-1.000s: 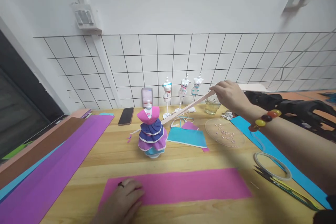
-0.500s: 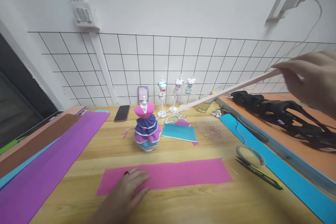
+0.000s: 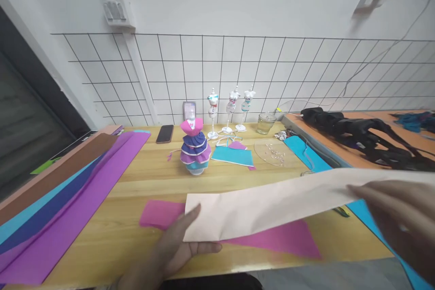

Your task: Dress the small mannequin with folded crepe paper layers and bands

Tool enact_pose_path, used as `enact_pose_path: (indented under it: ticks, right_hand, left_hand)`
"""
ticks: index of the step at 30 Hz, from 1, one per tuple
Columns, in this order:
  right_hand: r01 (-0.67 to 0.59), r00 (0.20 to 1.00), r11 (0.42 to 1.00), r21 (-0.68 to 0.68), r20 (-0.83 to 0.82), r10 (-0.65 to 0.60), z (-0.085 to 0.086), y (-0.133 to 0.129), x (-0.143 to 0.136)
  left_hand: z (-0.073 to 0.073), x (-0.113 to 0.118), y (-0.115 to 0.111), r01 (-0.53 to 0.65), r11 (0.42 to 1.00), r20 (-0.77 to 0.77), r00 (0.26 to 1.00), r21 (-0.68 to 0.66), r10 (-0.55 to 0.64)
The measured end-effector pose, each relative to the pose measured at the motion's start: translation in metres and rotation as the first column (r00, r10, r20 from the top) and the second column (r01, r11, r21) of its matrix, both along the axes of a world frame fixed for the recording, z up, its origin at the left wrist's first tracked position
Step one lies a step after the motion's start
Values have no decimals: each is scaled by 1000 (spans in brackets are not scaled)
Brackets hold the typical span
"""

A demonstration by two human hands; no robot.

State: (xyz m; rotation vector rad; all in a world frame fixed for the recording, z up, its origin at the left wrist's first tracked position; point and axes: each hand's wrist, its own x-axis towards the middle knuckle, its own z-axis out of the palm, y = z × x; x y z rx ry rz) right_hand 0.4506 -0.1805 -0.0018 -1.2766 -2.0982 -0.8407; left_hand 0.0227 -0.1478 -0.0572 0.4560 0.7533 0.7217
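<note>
A long pale pink strip [image 3: 265, 208] stretches over a magenta strip [image 3: 288, 238] on the wooden table [image 3: 129, 190]. My left hand [image 3: 183, 244] pinches the pale strip's left end, thumb on top and fingers beneath. At the right, my right hand [image 3: 390, 213], blurred, is closed on the same strip, which is raised there and runs out of view. Behind them stands a small dress form in a ruffled pink, navy and purple dress [image 3: 195, 149]. A blue fabric piece [image 3: 233, 156] lies to its right.
Three white mini mannequins [image 3: 213, 111] and a glass [image 3: 265, 123] stand at the back. A phone [image 3: 165, 133] lies behind the dress. Coloured strips [image 3: 102, 176] line the left side; a blue strip [image 3: 306, 154], partly covered cutter [image 3: 341, 211] and black straps [image 3: 356, 133] are at right.
The pale strip has come down over the magenta one, my right hand lowering with it. My left hand has moved off the magenta strip and taken the pale strip's end. The view has shifted slightly.
</note>
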Motion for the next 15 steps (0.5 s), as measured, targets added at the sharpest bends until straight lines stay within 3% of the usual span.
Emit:
enact_pose_path:
  ticks: [2,4,8,11,15]
  right_hand:
    - [-76,995,989,-123,54,83,-30,-17,-41]
    - [-105,994,977,-186,-16,104,-58,-27,-66]
    - [-75,994,957,-282,-102,48,-101,-36,-77]
    - [-91,994,946,-311,-93,65,-113,-37,-76]
    - [-105,993,946,-306,-74,87,-111,-25,-93]
  left_hand:
    - [-9,-10,-3,-59,998,-151,986,33,64]
    - [-16,-16,-4,-108,994,-220,969,32,113]
    - [-19,-19,6,-215,976,-233,951,-24,204]
    - [-18,-23,18,-234,970,-205,954,-65,217]
    - [-17,-35,34,-245,967,-203,952,-64,228]
